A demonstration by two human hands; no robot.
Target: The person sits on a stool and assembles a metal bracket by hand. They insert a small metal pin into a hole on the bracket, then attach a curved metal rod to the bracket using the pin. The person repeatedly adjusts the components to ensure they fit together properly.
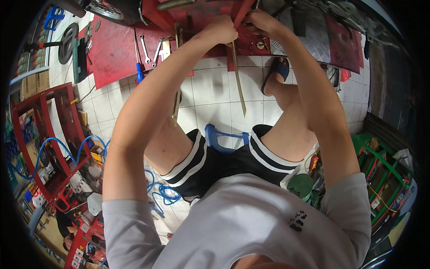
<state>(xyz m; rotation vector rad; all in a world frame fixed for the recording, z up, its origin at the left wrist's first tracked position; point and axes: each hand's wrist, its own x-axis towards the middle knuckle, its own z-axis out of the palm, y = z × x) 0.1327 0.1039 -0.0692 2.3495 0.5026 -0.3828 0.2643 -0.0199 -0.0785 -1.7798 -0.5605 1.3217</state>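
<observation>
- Head view shows me the left hand (221, 30) at the red frame (156, 19), over the upper end of a strip (238, 80); its fingers are curled, but I cannot tell whether they grip it.
- Just beside, I see the right hand (263, 22), fingers bent and partly hidden; I cannot tell what they grasp.
- That strip runs from beneath the left hand down past the bench (112, 56) edge, above the tiles (215, 83).
- Farther left on the bench, I make out two wrenches (144, 49) and a blue-handled screwdriver (139, 71).
- Small parts (260, 45) lie near the right hand.
</observation>
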